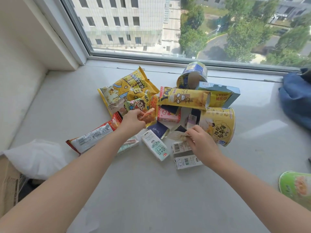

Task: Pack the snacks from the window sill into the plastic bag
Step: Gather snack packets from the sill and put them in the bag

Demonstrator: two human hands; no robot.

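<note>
A heap of snacks lies on the grey window sill [151, 190]: a yellow popcorn bag [127, 88], a yellow noodle cup [218, 125] on its side, milk cartons [155, 147] and small packets. My left hand [133, 121] pinches a small orange snack packet [149, 116] at the heap's middle. My right hand [200, 140] grips a crumpled pale wrapper [176, 135] near the front of the heap. A white plastic bag [35, 158] lies at the sill's left end.
The window frame [168, 58] runs along the back. A blue cloth bundle [296, 105] sits at the right end, and a green cup [296, 185] at the right edge. A cardboard box [8, 185] stands below the sill's left end.
</note>
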